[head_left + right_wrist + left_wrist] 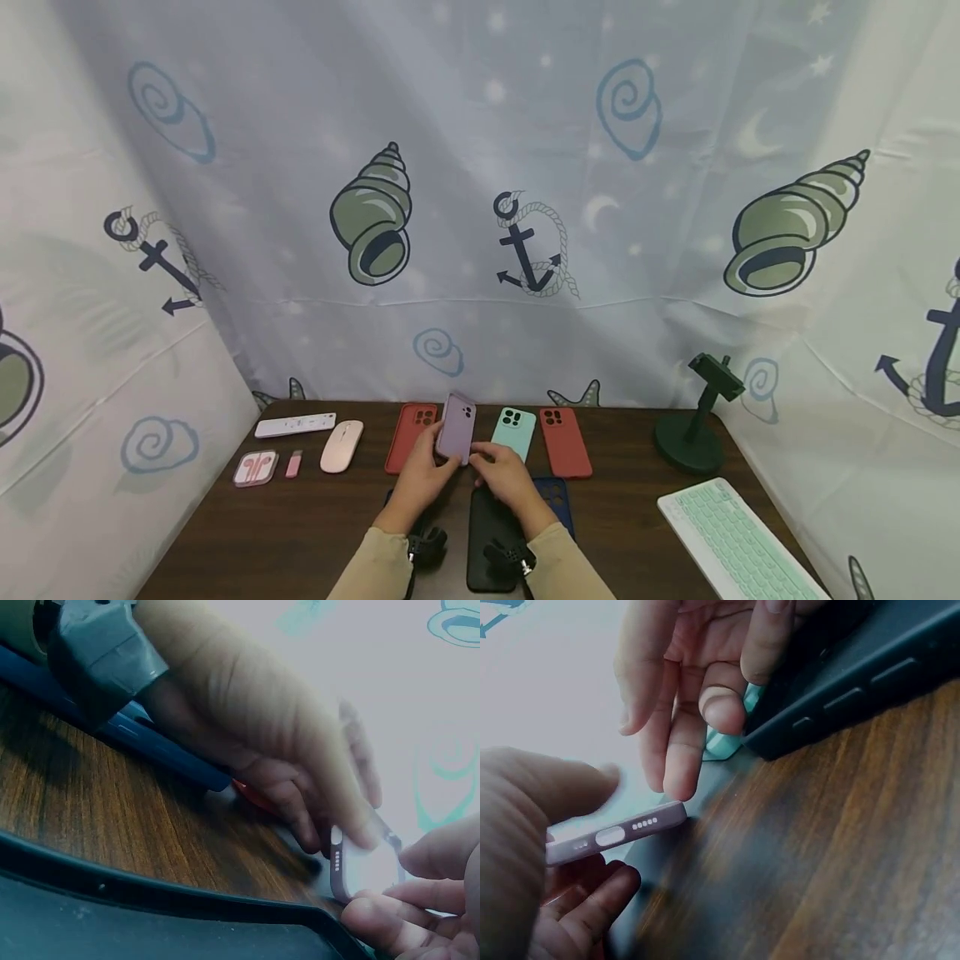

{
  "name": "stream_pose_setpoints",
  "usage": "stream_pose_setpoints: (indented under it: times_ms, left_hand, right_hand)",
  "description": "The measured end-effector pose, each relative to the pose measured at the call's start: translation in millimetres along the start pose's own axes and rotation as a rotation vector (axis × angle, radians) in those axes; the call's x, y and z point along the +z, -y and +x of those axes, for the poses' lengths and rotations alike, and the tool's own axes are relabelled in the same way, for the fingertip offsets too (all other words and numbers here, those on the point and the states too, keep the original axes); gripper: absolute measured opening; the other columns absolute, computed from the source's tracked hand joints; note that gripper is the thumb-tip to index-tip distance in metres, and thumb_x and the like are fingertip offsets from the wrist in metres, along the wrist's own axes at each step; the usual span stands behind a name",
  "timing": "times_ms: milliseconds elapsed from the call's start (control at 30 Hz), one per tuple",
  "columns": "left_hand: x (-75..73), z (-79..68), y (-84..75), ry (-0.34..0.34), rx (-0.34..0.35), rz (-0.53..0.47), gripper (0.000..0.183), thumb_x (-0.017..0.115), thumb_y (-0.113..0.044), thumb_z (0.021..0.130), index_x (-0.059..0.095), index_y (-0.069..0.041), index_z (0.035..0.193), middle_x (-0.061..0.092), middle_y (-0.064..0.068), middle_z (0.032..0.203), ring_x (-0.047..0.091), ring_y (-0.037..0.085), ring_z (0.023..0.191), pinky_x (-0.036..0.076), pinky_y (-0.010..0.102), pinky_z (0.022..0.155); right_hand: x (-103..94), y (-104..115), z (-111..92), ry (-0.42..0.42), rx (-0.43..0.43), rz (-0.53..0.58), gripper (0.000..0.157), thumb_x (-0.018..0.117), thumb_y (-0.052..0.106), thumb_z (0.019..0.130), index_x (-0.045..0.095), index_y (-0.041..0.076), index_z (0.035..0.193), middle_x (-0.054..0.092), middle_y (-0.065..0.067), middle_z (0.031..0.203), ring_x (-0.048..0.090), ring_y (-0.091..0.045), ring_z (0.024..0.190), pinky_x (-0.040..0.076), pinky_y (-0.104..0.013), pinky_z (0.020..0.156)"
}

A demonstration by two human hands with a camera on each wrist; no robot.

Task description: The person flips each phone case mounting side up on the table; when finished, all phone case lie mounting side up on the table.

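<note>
Two hands are working at one purple case, which is tilting upward near the 12 o'clock edge of the worktop; we are not able to tell whether its lower end is touching the wood. The left hand is holding it, the thumb lying over one face and the fingers supporting the other. The right hand is hanging with loosely bent fingers beside the case's 5 o'clock corner; we are seeing no firm grip there, and we cannot tell whether the tips are touching.

Around the purple case, a red case is lying at 9 o'clock, a mint case at 3, a blue case at 4 and a black case at 5.

We are judging the step in hand to be adjusting this case. The next move, we are thinking, is calling for a steady left pinch and light right fingertips, without pushing the mint case.
</note>
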State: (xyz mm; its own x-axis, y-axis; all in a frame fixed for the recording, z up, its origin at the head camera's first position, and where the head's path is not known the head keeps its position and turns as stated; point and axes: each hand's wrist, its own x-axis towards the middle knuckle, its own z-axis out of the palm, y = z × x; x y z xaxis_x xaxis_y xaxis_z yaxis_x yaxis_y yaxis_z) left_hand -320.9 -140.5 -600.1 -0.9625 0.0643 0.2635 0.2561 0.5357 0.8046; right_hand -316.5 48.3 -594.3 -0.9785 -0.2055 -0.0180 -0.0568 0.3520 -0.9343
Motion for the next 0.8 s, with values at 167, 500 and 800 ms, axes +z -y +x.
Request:
stream_pose_setpoints:
  times_ms: [167,500,800]
  left_hand:
    - [0.8,-1.2,0.3,0.023,0.031,0.172,0.087,0.084,-0.018,0.084,0.035,0.001,0.154,0.054,0.022,0.137,0.056,0.033,0.125,0.046,0.054,0.105]
    - [3.7,-1.5,-2.1,0.022,0.044,0.266,0.084,0.083,-0.018,0.085,0.038,0.007,0.151,0.049,0.023,0.134,0.048,0.036,0.125,0.045,0.054,0.103]
    - [7.0,-1.8,-7.0,0.011,0.04,0.301,0.075,0.082,-0.018,0.085,0.047,0.007,0.145,0.047,0.023,0.132,0.044,0.037,0.124,0.043,0.054,0.101]
  right_hand:
    - [0.0,0.8,-0.5,0.009,0.003,0.0,0.039,0.061,0.03,0.101,0.066,0.012,0.135,0.07,-0.005,0.071,0.05,-0.009,0.047,0.039,-0.026,0.044]
    - [-1.5,1.0,-0.8,-0.001,0.013,-0.003,0.034,0.061,0.03,0.101,0.07,0.013,0.128,0.069,-0.003,0.069,0.047,-0.009,0.044,0.038,-0.025,0.043]
    - [-0.7,-1.4,1.0,0.005,-0.025,-0.002,0.029,0.059,0.027,0.103,0.073,0.009,0.121,0.072,-0.014,0.079,0.059,-0.012,0.058,0.04,-0.026,0.044]
